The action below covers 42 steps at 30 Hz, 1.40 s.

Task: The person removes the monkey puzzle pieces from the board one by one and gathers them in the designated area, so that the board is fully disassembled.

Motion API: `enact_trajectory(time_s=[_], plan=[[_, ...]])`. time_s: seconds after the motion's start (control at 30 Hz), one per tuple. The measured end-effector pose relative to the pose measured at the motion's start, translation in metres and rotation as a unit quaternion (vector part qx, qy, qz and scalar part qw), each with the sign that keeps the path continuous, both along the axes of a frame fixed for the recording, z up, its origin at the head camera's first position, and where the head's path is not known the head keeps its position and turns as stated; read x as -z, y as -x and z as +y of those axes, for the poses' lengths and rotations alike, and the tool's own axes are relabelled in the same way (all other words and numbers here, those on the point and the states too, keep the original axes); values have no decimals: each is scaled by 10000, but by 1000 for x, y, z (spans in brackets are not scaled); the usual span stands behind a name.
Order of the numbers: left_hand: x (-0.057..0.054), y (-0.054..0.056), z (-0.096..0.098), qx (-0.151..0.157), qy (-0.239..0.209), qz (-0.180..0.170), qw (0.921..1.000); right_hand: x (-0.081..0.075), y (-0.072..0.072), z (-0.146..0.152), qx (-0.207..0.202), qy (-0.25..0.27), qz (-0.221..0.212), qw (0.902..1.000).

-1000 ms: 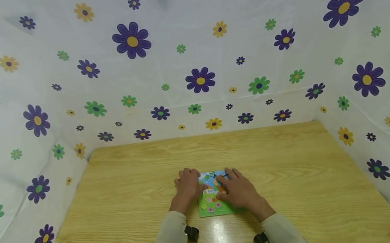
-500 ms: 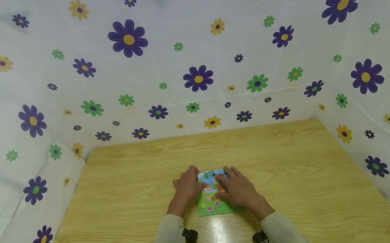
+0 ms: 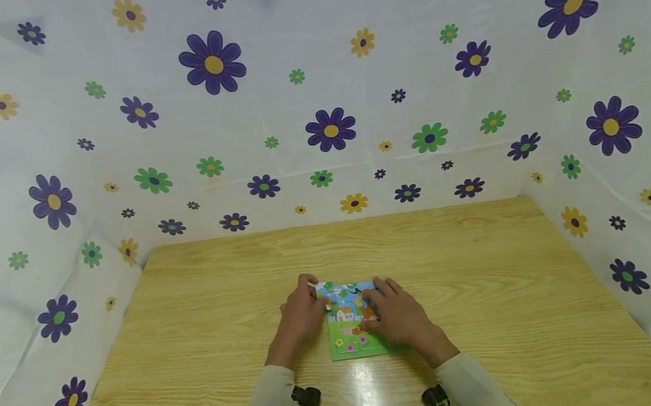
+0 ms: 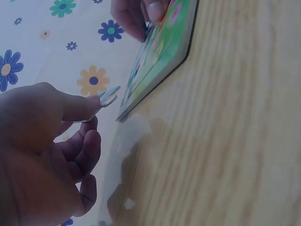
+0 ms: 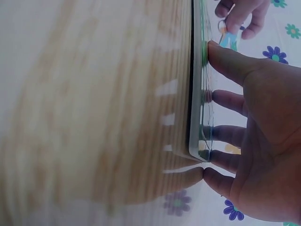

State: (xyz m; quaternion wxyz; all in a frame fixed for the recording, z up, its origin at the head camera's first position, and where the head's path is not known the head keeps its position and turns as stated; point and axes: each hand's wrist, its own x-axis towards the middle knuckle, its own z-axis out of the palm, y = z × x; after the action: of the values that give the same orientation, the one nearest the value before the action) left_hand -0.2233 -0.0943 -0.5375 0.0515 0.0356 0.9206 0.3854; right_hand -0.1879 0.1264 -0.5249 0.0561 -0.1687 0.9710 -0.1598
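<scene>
A small jigsaw puzzle (image 3: 349, 345) lies on the table, printed with a house, flowers and blue sky inside a green border. My left hand (image 3: 300, 314) is at its upper left corner, pinching a puzzle piece (image 4: 110, 97) between thumb and fingers. In the left wrist view that piece is lifted clear of the puzzle's edge. My right hand (image 3: 401, 316) covers the puzzle's right side. Seen from the right wrist, its fingers (image 5: 229, 135) are spread, with the tips resting on the puzzle and one at its edge. Part of the picture is hidden under this hand.
The wood-grain table (image 3: 209, 290) extends around the puzzle on all sides. White cloth with printed flowers (image 3: 267, 116) walls off the back and both sides. A small black camera (image 3: 307, 398) is strapped at the left wrist, another black camera (image 3: 435, 399) at the right.
My left hand has moved left, away from the puzzle's middle, with a piece now pinched at the upper left corner. More of the printed house shows. The right hand stays in place.
</scene>
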Motion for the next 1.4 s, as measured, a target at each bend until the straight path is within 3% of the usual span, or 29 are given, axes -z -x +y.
enact_trajectory(time_s=[0.3,0.6,0.97,1.2,1.4], plan=[[-3,1,-34,-352,116,-18,9993,1,-1,1,-34,37,14,10000],[-4,1,-60,-570,312,-310,9974,-3,-4,1,-21,181,9,9998],[-1,2,-93,-746,664,-454,9940,-6,-7,3,62,-157,334,9993],[-1,1,-107,-917,801,-599,9908,-5,-6,6,-50,-113,442,9989],[-3,-2,-112,-891,870,-598,9904,-4,-7,6,35,46,407,9992]])
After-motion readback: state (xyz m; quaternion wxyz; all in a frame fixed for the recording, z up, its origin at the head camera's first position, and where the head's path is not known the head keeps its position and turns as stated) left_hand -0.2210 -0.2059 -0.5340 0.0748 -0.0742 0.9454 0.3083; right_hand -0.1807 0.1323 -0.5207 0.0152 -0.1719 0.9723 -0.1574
